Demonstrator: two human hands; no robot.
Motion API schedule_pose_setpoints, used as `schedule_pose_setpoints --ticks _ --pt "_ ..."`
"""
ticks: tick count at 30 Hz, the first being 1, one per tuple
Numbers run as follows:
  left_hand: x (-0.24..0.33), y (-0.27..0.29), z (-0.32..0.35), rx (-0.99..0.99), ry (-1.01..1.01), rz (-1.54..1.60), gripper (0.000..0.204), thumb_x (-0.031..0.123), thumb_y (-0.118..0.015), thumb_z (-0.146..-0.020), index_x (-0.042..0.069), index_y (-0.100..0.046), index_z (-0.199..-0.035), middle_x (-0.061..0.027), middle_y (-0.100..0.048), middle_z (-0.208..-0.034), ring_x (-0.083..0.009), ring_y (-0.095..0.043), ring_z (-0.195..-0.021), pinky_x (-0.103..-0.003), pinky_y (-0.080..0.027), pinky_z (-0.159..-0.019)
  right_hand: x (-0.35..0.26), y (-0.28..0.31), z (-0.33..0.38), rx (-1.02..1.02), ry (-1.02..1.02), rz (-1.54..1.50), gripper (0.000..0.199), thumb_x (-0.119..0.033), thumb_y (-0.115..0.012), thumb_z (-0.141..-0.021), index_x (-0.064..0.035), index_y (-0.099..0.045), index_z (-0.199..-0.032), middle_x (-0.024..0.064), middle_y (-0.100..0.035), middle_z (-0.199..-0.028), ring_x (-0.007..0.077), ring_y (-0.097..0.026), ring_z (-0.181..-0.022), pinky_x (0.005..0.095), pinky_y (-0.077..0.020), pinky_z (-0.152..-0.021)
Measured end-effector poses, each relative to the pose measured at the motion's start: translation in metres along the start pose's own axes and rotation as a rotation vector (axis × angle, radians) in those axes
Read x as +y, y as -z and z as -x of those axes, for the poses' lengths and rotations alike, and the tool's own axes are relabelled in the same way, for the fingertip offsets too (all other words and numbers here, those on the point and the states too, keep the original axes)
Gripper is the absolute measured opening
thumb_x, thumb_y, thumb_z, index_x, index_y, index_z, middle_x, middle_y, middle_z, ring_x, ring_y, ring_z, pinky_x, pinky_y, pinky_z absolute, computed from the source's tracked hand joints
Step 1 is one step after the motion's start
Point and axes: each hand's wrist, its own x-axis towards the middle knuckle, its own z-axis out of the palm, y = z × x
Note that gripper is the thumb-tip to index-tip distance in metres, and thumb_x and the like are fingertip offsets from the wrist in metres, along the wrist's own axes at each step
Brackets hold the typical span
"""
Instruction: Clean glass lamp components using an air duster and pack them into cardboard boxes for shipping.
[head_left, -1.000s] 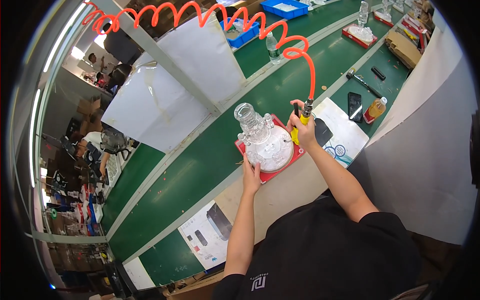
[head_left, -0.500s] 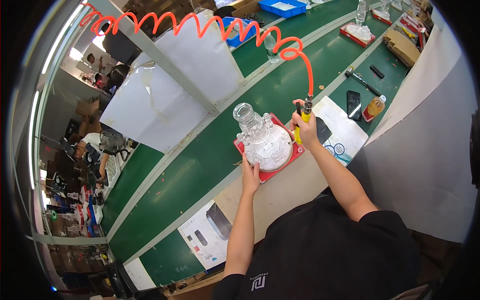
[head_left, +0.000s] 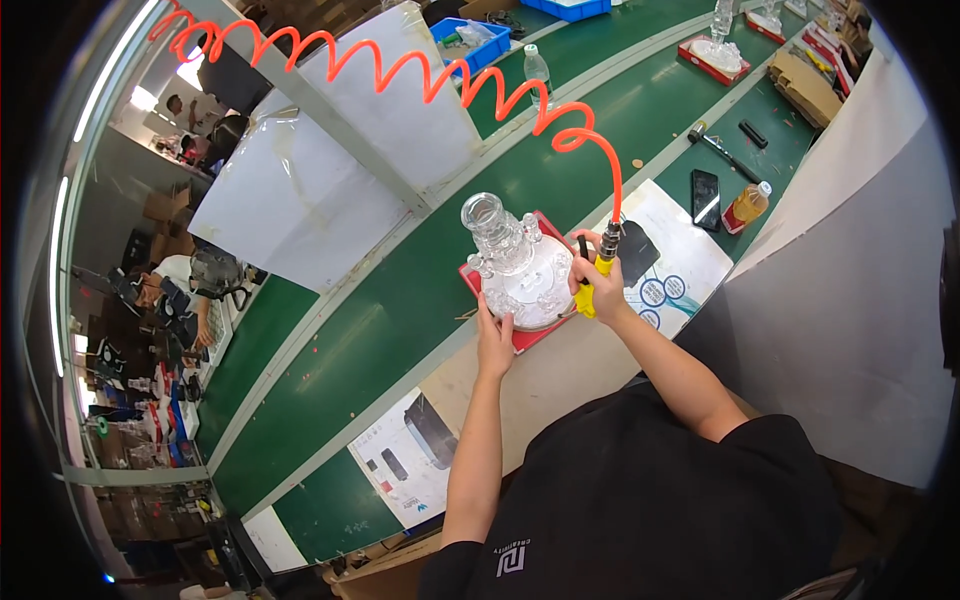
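A clear glass vessel (head_left: pixel 520 265), with a ribbed neck and a wide round base, is seen on a red tray (head_left: pixel 478 277) that sits on the green bench (head_left: pixel 400 330), close to its near edge and beside a pale mat (head_left: pixel 560 375) laid along that edge. The vessel's base is steadied by the left hand (head_left: pixel 494 340), whose fingers are pressed against the near side of the glass; that grip is closed lightly on the base rather than wrapped around it. A yellow-handled air blow gun (head_left: pixel 592 285) is clamped in the right hand (head_left: pixel 598 288), with the fingers curled fully round the handle and the nozzle turned toward the right flank of the vessel. From the gun an orange coiled hose (head_left: pixel 440 75) is led up and away to the far left over the bench.

The step in hand is judged to be the blowing-off of the glass piece, with the nozzle held just beside its wall. The next move would call for the vessel to be kept firmly braced while the nozzle is carried round the neck and side tubes, and for the glass not to be struck by the metal tip.

Toward the bench's right edge a printed sheet (head_left: pixel 665 270), a dark phone (head_left: pixel 705 198) and a small bottle of amber liquid (head_left: pixel 746 205) are lying, well apart from the vessel.
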Motion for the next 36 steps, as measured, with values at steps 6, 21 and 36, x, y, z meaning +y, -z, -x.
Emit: schedule_pose_setpoints --ticks 6,21,36 --pt "-0.007 -0.001 -0.001 0.008 -0.005 -0.018 0.067 0.016 -0.052 -0.096 0.006 -0.013 -0.150 -0.0243 -0.029 -0.145 -0.0329 -0.055 -0.115 -0.037 -0.046 -0.094 0.009 -0.016 0.012 -0.027 0.045 -0.089 0.037 -0.003 -0.050 -0.089 0.0006 -0.042 -0.124 0.0032 -0.051 -0.063 0.0121 -0.052 -0.051 0.0257 -0.0434 -0.050" --pt "-0.008 -0.002 0.001 0.008 0.028 -0.012 0.068 0.015 -0.054 -0.095 0.007 -0.014 -0.150 -0.0221 -0.034 -0.141 -0.0291 -0.057 -0.108 -0.036 -0.047 -0.091 0.012 -0.046 -0.019 0.027 0.166 -0.126 0.038 -0.010 -0.051 -0.090 -0.0020 -0.039 -0.125 0.0034 -0.044 -0.067 0.0156 -0.052 -0.054 0.0281 -0.0448 -0.052" --pt "-0.014 0.001 -0.002 0.022 0.023 -0.024 0.069 0.020 -0.054 -0.095 0.008 -0.014 -0.150 -0.0231 -0.036 -0.140 -0.0307 -0.057 -0.106 -0.036 -0.047 -0.088 -0.022 0.001 -0.038 0.025 0.162 -0.035 0.039 -0.006 -0.050 -0.089 -0.0005 -0.041 -0.126 0.0033 -0.047 -0.067 0.0143 -0.053 -0.055 0.0270 -0.0448 -0.054"
